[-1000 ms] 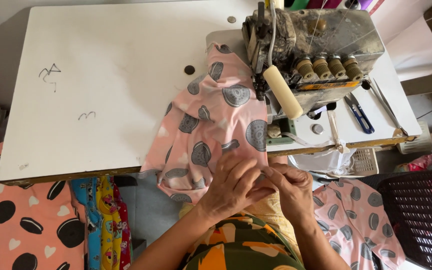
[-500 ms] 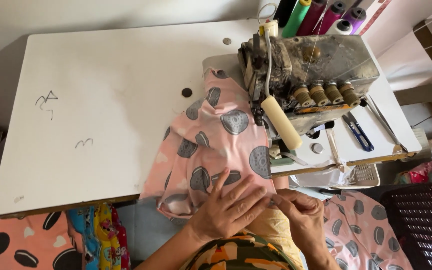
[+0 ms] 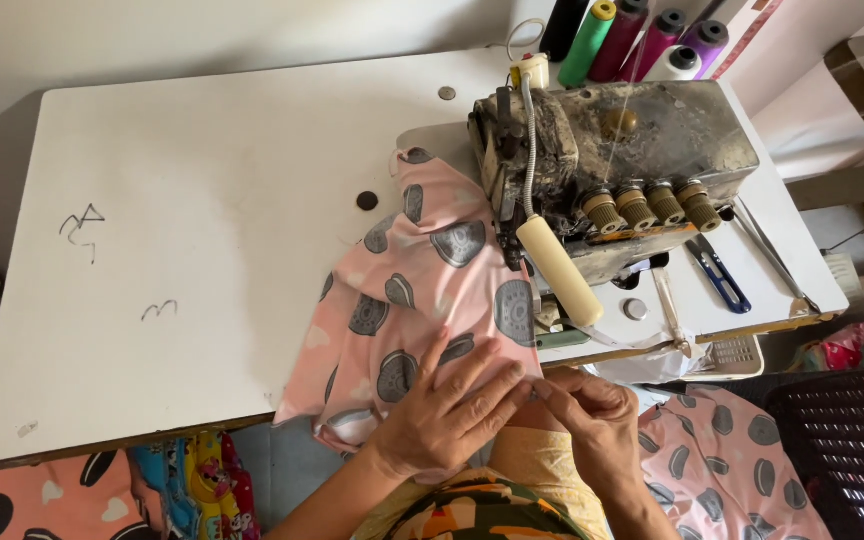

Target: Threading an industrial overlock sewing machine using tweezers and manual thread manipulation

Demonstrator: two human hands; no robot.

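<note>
A pink cloth with grey round prints drapes from the sewing machine over the white table's front edge. My left hand lies flat on the cloth's lower part, fingers spread and pointing right. My right hand meets it just below the table edge, its fingertips pinching the cloth's edge against the left fingertips. A cream-coloured roller handle sticks out from the machine just above both hands.
The white table bears pen marks at the left. Thread cones stand behind the machine. Blue snips lie at the right. More pink printed cloth hangs lower right, a dark basket beside it. Coloured fabrics hang under the table.
The view has shifted so the table and machine sit lower in frame. My hands have stayed together on the cloth's edge, the left now flatter and more spread.
</note>
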